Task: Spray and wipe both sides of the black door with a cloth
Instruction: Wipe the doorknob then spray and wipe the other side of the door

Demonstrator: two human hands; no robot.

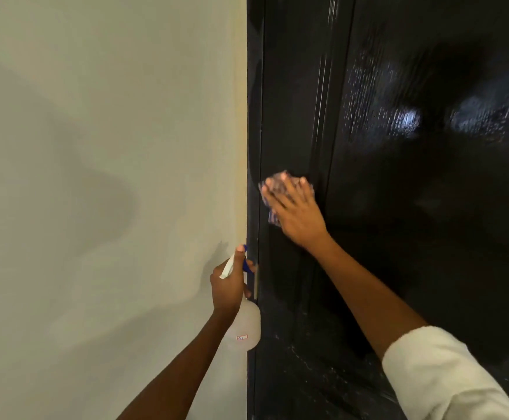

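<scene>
The door (398, 222) fills the frame from 12 to 5 o'clock, glossy, rigid and probably slippery with spray droplets. The cloth (273, 194), soft and limp, sits near centre under the right hand (295, 212), whose fingers spread flat; a palm press suits it. At 7 o'clock, the left hand (227, 287) grips the bottle (245, 328) by its neck.

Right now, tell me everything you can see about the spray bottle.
The spray bottle is translucent white plastic with a rounded body, a small red-edged label low on its side, and a white spray head with a blue trigger and nozzle. The left hand grips its neck, a finger lying along the top of the head. It is held roughly upright, low and idle, in front of the seam where the pale wall meets the black door. How full it is cannot be told.
</scene>
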